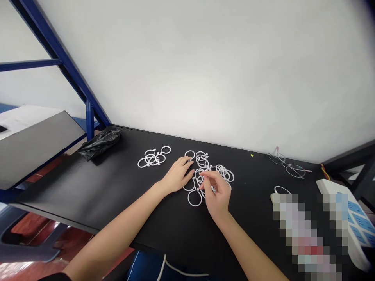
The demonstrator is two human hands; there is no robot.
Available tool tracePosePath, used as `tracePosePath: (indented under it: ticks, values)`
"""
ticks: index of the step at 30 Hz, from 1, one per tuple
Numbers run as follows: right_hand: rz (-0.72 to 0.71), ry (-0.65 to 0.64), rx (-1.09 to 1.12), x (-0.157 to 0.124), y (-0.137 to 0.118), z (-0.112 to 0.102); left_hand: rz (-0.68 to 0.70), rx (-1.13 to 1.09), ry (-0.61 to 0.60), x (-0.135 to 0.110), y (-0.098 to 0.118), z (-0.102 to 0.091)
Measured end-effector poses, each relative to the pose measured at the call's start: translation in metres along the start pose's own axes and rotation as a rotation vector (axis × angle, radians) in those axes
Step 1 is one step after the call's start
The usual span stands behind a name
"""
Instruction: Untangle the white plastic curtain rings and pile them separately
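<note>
A loose pile of thin white rings (195, 205), several with small knobbed ends like shower-curtain rings, lies on the black table (117, 187). At the pile's left side is my left hand (177, 175), fingers apart and palm down, its fingertips at a ring (190, 151) at the back. My right hand (216, 193) is over the middle of the pile with thumb and fingers pinched together. Whether a ring is between those fingertips is hidden. To the left of my hands, apart from the pile, lies a smaller group of white rings (152, 158).
A crumpled black plastic bag (101, 144) lies at the far left corner. Eyeglasses (287, 164) rest at the right, near a white power strip (334, 191) and a blurred-out object (304, 234). A pale wall (190, 78) rises behind; blue metal framing (73, 82) stands left.
</note>
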State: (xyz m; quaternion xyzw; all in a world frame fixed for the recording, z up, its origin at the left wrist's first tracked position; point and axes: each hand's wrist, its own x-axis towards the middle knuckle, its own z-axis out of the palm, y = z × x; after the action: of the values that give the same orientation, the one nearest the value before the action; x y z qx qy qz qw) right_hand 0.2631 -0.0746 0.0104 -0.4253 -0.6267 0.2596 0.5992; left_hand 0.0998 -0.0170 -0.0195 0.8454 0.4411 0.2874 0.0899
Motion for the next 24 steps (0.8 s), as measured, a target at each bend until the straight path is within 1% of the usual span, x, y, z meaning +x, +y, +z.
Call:
tracePosePath:
  ticks: [4, 7, 13, 15, 19, 21, 24]
  values:
    - [0.005, -0.001, -0.009, 0.000, 0.000, 0.000, -0.016, 0.005, 0.001, 0.000, 0.001, -0.001]
    - [0.012, 0.004, -0.010, 0.000, -0.002, 0.000, -0.025, 0.001, 0.035, 0.000, 0.000, 0.000]
    - [-0.001, 0.004, -0.002, 0.000, -0.003, 0.000, -0.056, -0.019, 0.213, 0.002, -0.001, 0.000]
    - [-0.003, -0.004, -0.005, -0.001, -0.003, 0.000, -0.020, -0.046, 0.297, 0.003, 0.001, -0.003]
    - [0.004, -0.016, -0.002, -0.002, -0.001, -0.001, 0.125, -0.138, 0.466, 0.005, 0.008, -0.008]
    - [0.016, -0.020, -0.003, -0.002, -0.001, -0.001, 0.177, -0.170, 0.503, 0.005, 0.012, -0.010]
    - [0.029, -0.031, -0.008, -0.002, -0.001, -0.001, 0.208, -0.195, 0.497, 0.005, 0.018, -0.012]
